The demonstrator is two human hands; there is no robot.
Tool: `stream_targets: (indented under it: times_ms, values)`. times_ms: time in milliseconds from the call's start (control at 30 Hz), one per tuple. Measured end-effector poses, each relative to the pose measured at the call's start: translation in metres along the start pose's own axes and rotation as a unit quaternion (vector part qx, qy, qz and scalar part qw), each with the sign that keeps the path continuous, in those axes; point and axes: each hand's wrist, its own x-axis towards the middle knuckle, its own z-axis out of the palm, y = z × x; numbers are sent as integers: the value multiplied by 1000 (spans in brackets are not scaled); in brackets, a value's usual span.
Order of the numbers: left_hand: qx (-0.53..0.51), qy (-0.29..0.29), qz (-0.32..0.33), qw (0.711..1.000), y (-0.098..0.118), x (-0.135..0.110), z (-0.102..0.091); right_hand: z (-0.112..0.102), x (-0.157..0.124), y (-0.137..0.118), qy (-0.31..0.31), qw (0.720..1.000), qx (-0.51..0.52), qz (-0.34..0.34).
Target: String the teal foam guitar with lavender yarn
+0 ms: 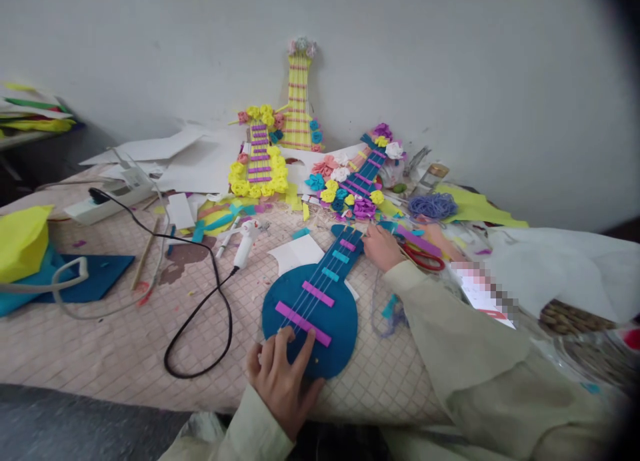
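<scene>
A blue paper guitar (340, 314) lies on the cloth-covered table, its neck pointing away and to the right. Purple and light-blue strips (319, 294) cross it, and thin pale strings (316, 272) run along its length. My left hand (285, 378) rests at the round lower end, fingers apart, with fingertips on the guitar around the lowest purple strip. At the far end of the neck, my right hand (383, 248) is closed against its right edge near the string ends. Whatever its fingertips pinch is hidden. Red-handled scissors (424, 258) lie just right of that hand.
A white glue gun (245, 244) lies left of the guitar, its black cord looping across the table. Decorated paper guitars (299, 101) lean against the wall. A power strip (110, 201), purple yarn (433, 206), a phone (480, 291) and paper scraps lie around.
</scene>
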Motion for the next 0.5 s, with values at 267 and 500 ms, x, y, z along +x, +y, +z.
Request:
stream_targets:
  times_ms: [267,500]
  values:
    - [-17,-6,-22,1000,3,3,-1,-3,-12,-21,1,999,-14,29]
    - [2,-4,-23,1000,12,6,-2,-17,-32,-47,-33,999,-2,-30]
